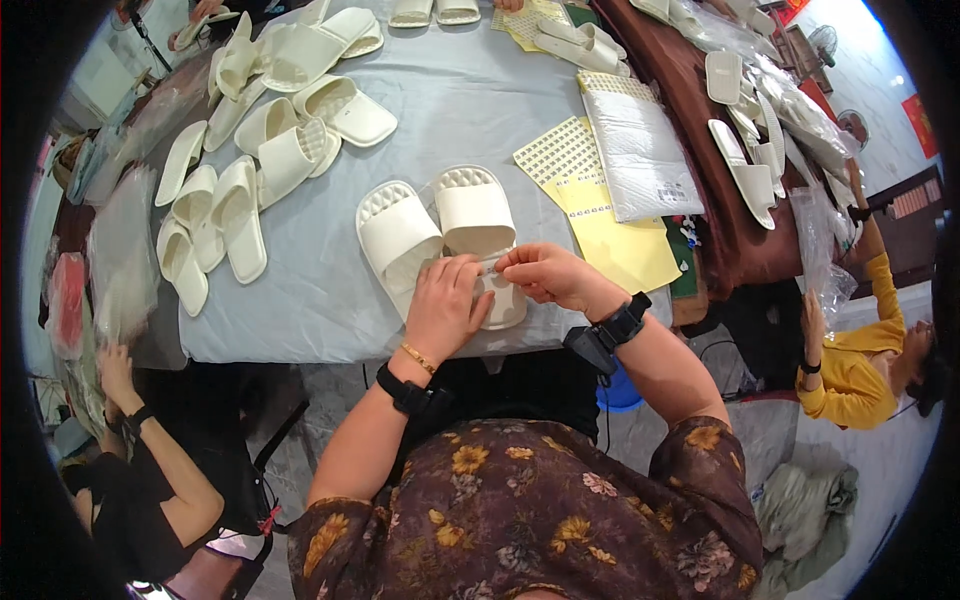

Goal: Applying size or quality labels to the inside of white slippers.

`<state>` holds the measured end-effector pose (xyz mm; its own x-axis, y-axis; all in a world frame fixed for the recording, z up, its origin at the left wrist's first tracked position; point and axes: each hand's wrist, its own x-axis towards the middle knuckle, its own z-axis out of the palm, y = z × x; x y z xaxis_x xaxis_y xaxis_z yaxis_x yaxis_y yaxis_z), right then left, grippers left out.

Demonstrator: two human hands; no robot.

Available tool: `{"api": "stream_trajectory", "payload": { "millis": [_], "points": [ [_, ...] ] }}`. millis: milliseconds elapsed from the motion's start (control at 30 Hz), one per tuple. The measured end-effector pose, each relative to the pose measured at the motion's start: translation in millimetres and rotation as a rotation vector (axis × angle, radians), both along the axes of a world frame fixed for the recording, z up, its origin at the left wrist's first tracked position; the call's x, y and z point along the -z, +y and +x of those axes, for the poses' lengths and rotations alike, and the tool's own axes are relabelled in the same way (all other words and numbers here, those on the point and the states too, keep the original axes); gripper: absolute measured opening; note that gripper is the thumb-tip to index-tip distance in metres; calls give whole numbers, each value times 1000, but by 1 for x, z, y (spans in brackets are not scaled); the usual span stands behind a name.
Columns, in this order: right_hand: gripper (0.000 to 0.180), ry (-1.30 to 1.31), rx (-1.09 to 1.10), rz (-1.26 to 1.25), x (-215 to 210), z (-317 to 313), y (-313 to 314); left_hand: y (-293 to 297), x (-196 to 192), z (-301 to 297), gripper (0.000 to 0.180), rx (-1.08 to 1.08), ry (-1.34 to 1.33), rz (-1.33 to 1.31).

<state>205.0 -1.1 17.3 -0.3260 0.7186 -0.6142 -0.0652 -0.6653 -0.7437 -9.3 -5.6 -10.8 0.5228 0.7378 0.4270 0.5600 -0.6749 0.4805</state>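
Two cream slide sandals lie side by side at the near edge of the grey table, the left sandal and the right sandal. My left hand rests on the heel ends of the pair, fingers curled over them. My right hand is pinched on a small white sticker, held against the heel of the right sandal next to my left fingertips. Both wrists wear black bands.
A heap of cream sandals covers the table's far left. Yellow sticker sheets and a stack of white padded bags lie to the right. A person in black sits lower left, a person in yellow right.
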Motion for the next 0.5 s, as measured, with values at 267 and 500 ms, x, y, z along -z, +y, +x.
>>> {"api": "stream_trajectory", "payload": {
  "millis": [267,500],
  "points": [
    [17,40,19,8,4,-1,-2,0,2,0,28,-2,-24,-19],
    [22,8,-6,21,3,-1,-2,0,2,0,24,-4,-10,-3]
  ]
}}
